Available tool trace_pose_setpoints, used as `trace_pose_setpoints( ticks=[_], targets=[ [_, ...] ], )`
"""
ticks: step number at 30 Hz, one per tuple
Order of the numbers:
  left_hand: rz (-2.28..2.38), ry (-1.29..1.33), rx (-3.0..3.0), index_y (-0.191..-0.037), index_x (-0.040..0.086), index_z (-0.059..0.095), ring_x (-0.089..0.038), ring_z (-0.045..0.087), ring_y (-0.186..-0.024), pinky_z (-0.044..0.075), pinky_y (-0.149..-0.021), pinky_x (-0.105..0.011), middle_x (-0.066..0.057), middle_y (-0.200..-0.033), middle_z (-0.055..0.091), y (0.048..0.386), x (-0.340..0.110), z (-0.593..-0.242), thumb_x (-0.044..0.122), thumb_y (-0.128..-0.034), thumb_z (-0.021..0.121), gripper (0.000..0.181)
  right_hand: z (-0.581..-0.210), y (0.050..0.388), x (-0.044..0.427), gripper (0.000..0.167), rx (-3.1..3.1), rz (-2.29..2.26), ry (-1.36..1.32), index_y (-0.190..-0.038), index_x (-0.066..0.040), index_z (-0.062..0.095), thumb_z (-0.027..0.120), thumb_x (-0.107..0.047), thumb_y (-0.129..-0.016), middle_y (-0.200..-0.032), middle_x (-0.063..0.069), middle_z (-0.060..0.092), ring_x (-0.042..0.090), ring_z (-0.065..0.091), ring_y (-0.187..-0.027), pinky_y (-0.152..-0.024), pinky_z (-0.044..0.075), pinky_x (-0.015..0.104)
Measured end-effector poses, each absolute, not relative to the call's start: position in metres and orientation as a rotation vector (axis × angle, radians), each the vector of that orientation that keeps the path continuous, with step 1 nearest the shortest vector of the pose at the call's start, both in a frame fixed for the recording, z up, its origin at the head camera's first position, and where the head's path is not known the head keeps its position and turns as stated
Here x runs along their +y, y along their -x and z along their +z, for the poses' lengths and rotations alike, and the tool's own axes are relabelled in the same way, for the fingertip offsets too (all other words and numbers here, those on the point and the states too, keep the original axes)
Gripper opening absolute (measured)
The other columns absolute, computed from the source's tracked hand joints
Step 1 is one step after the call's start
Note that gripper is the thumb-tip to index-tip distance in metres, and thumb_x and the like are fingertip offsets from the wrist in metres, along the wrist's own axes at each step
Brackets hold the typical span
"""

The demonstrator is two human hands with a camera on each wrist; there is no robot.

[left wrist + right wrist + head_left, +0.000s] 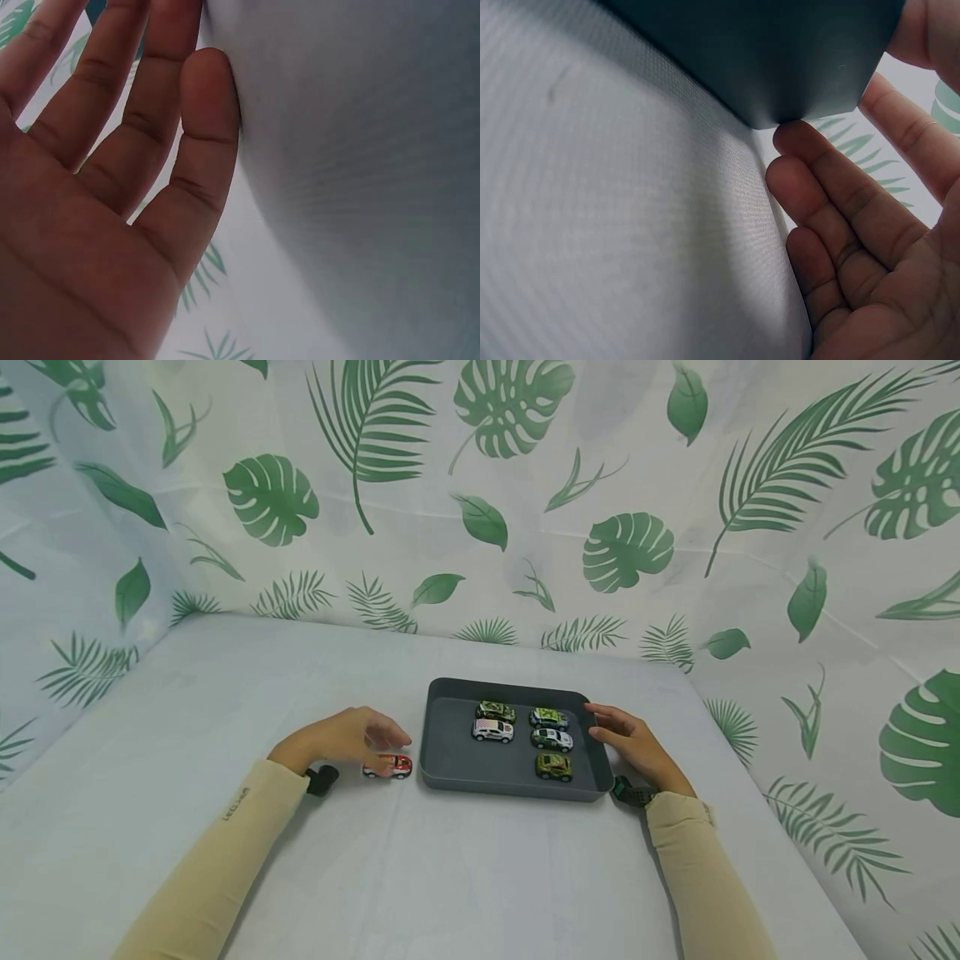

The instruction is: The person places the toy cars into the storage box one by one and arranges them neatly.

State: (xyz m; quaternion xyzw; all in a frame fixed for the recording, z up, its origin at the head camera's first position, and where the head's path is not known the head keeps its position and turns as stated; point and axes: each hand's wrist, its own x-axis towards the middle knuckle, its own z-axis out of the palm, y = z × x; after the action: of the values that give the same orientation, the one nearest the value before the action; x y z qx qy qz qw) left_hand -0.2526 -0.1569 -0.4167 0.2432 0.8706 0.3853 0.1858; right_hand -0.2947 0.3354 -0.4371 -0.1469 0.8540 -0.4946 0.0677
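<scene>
A red and white toy car point(397, 766) stands on the white table just left of the grey tray point(465, 787). Over it hovers my left hand point(352, 737), fingers loosely bent and thumb low at the car; contact cannot be made out. In the left wrist view the left hand point(97, 202) shows its palm, and no car is visible there. My right hand point(633, 745) rests at the tray's right side, thumb and forefinger over the rim. From the right wrist view, other fingers of the right hand point(877, 232) sit against or beside the tray's outer wall point(780, 52).
Inside the tray are a white car point(492, 731) below a green patterned car point(496, 711). To their right are a yellow-green car point(549, 718), a white and green car point(552, 740) and an olive car point(554, 767). A leaf-print cloth point(405, 547) hangs behind the table.
</scene>
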Motion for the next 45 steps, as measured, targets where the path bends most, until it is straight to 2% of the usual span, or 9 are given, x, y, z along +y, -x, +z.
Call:
trace_pose_setpoints(
  ticks=[14,24,30,45],
  targets=[
    [1.127,-0.631,2.366,-0.129,-0.003,0.073,-0.036,0.065,-0.135,0.049,-0.116,-0.050,-0.014,-0.134,0.074,0.2502,-0.1567,-0.4163,-0.002,-0.0781,0.094,0.054,-0.4394,0.2962,0.3359,0.057,2.588,-1.470,0.440,-0.161,0.002,0.045,0.064,-0.015,-0.110,-0.167,0.033,0.038,0.055,0.035,-0.153,-0.122,0.028,0.074],
    [1.049,-0.616,2.433,-0.119,0.005,0.078,-0.028,0.068,-0.119,0.052,-0.111,-0.050,-0.003,-0.119,0.076,0.2507,-0.1554,-0.4175,0.001,-0.0773,0.095,0.045,-0.4375,0.2961,0.3356,0.059,2.567,-1.496,0.452,-0.162,0.003,0.044,0.065,-0.013,-0.110,-0.167,0.032,0.038,0.055,0.034,-0.154,-0.123,0.027,0.073],
    [1.032,-0.605,2.443,-0.112,0.007,0.078,-0.022,0.066,-0.110,0.053,-0.106,-0.047,-0.001,-0.111,0.074,0.2503,-0.1542,-0.4180,-0.001,-0.0773,0.092,0.039,-0.4380,0.2961,0.3367,0.058,2.567,-1.500,0.453,-0.162,0.004,0.044,0.065,-0.013,-0.110,-0.168,0.032,0.037,0.055,0.033,-0.155,-0.124,0.027,0.073],
    [0.998,-0.613,2.454,-0.112,0.007,0.078,-0.021,0.065,-0.108,0.053,-0.104,-0.044,-0.001,-0.110,0.074,0.2476,-0.1525,-0.4144,0.000,-0.0787,0.090,0.036,-0.4377,0.2957,0.3361,0.059,2.575,-1.486,0.450,-0.162,0.002,0.044,0.065,-0.014,-0.110,-0.168,0.032,0.036,0.055,0.032,-0.155,-0.123,0.026,0.074]
  ],
)
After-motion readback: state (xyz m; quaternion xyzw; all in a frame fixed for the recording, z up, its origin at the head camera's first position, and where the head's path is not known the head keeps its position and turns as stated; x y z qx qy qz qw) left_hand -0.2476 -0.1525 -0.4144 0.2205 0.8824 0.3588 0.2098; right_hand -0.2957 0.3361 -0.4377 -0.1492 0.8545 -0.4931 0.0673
